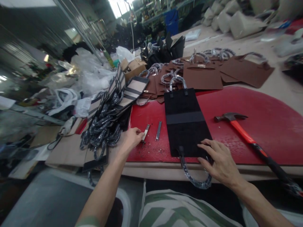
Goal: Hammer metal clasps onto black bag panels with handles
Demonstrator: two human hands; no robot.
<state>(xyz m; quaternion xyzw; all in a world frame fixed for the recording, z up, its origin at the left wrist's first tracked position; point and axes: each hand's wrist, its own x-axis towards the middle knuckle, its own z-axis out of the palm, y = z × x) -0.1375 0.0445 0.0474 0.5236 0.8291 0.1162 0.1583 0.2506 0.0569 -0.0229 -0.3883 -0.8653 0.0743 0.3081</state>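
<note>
A flat black bag panel (184, 121) with wrapped handles at both ends lies on a red cutting mat (260, 126). My right hand (219, 162) rests on its near edge, fingers spread and flat, beside the near handle (195, 178). My left hand (132, 138) pinches the end of a small metal punch tool (146, 131) lying on the mat. A second metal punch (158, 130) lies just right of it, untouched.
A hammer (246, 135) with an orange-and-black handle lies on the mat at right. A heap of black panels with wrapped handles (104, 126) sits at left. Brown bag panels (203, 75) spread behind the mat. Plastic bags and boxes crowd the far left.
</note>
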